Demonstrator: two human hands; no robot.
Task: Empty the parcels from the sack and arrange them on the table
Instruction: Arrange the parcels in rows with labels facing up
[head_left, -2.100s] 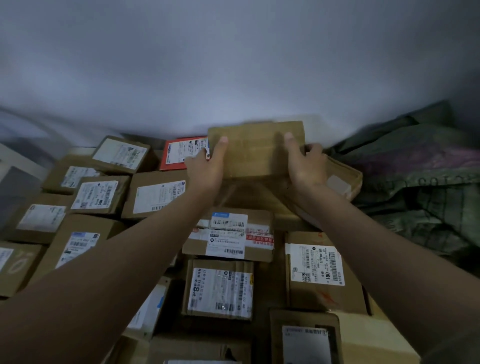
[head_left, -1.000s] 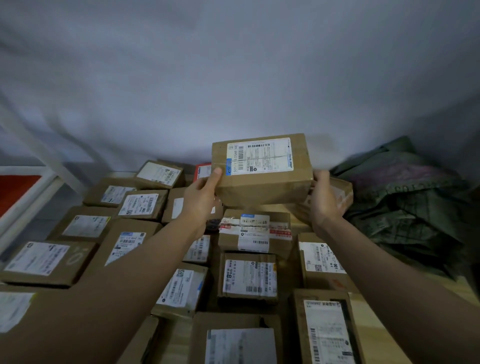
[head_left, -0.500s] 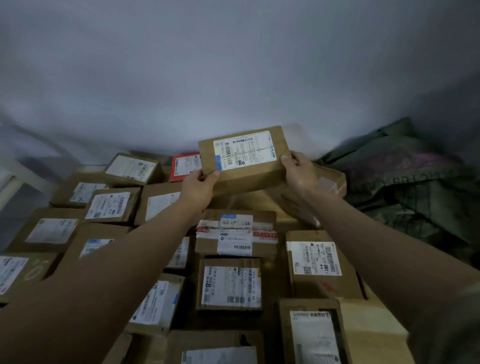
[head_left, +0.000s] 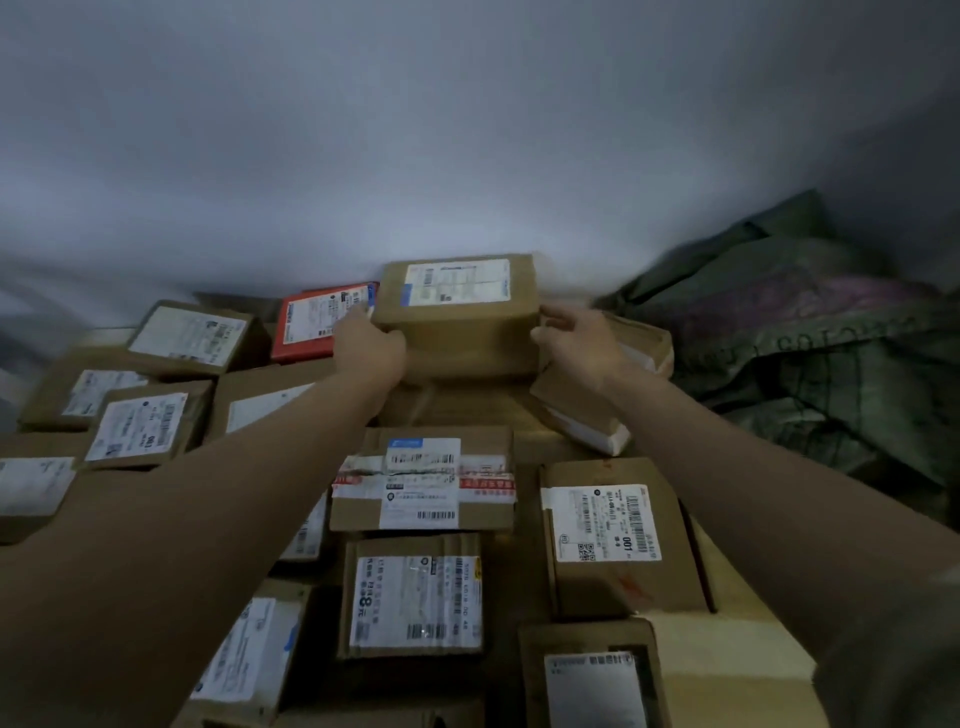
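Box now label-up and lower, down at the far end of the pile by the wall; a second ago it was held up in the air, and before that its plain side faced us

Held parcel (head_left: 457, 312) sits between both hands, far centre, seemingly resting on the flat cardboard under it, red parcel (head_left: 324, 322) just left of it, a tilted white-edged parcel (head_left: 597, 410) just right

Step in hand, my read: seating this one in the far row. To do it well: keep the label up like the rest, square its edges to the red parcel and to the taped parcel (head_left: 423, 478) nearer us, set it flat before letting go so it doesn't slide off the cardboard below

Left hand (head_left: 371, 345): fingers curled round the box's left edge, gripping. Right hand (head_left: 574, 340): fingers bent against the right edge, gripping too, looser; neither released

Counter (head_left: 727, 660) already mostly covered in labelled parcels in rough rows. Green sack (head_left: 810, 332) slumped at far right, can't tell if anything's left inside
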